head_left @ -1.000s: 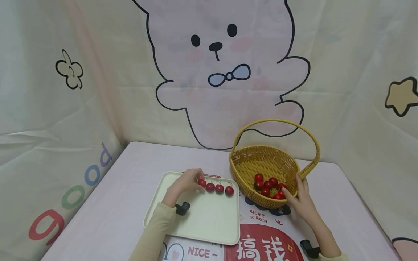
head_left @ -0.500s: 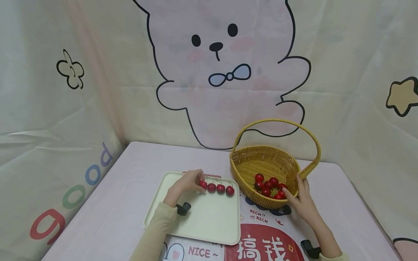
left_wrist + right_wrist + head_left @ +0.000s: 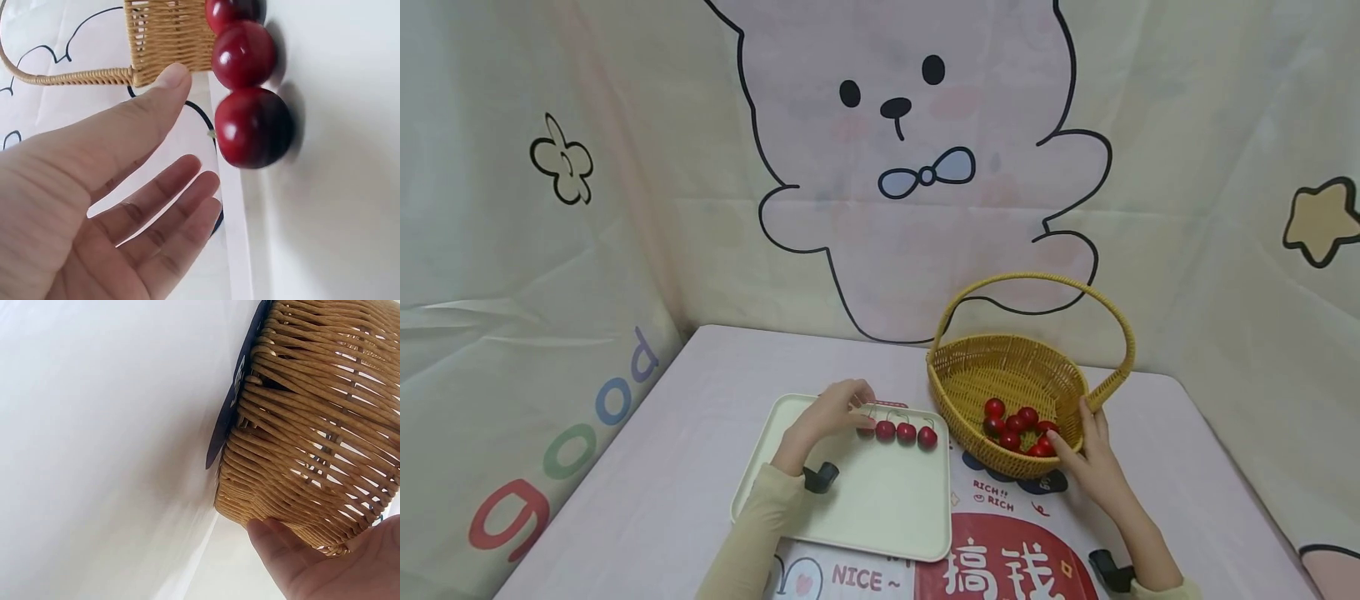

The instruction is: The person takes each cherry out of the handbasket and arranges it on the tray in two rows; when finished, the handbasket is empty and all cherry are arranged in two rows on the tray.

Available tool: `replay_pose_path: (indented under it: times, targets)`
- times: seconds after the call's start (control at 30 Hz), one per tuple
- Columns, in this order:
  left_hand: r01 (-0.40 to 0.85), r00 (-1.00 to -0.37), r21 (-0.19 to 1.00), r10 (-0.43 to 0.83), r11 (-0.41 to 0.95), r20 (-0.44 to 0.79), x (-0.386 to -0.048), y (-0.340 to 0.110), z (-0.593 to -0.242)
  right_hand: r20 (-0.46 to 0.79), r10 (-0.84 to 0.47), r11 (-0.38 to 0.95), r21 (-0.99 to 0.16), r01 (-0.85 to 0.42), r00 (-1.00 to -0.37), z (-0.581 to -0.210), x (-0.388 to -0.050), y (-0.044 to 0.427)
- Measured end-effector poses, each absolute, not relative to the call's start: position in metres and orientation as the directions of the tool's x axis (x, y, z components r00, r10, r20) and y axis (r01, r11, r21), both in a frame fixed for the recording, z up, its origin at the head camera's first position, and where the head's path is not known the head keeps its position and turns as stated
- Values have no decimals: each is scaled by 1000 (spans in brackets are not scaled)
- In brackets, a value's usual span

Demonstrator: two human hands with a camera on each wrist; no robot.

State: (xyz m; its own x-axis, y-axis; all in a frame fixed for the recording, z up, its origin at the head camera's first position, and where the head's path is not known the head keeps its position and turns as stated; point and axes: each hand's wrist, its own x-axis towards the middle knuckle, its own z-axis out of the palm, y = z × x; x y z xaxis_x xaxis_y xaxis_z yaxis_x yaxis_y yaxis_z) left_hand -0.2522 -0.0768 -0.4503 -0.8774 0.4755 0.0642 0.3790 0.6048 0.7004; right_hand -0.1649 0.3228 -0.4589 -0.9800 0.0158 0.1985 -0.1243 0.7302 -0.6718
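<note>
Against a bear-printed backdrop (image 3: pixel 925 250), grips wicker basket (image 3: pixel 992 371) with right hand (image 3: pixel 1096 467); left of basket, poises left hand (image 3: pixel 829 415) with fingers parted wide, just beside cherries (image 3: pixel 906 433) on tray (image 3: pixel 872 508).

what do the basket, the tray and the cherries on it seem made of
Basket: looks like wicker or paper cord, low sheen, judging by the woven strands. Tray: probably plastic, smooth and cream, with rounded corners. Cherries: glossy highlights; plastic or fruit, unclear.
</note>
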Motion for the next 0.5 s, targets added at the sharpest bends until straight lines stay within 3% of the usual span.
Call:
replay_pose_path:
  times: [0.5]
  targets:
    - [524,-812,700,533,486,238,-243,-37,-441,190,19,721,-683,-118,-982,-459,-166,323]
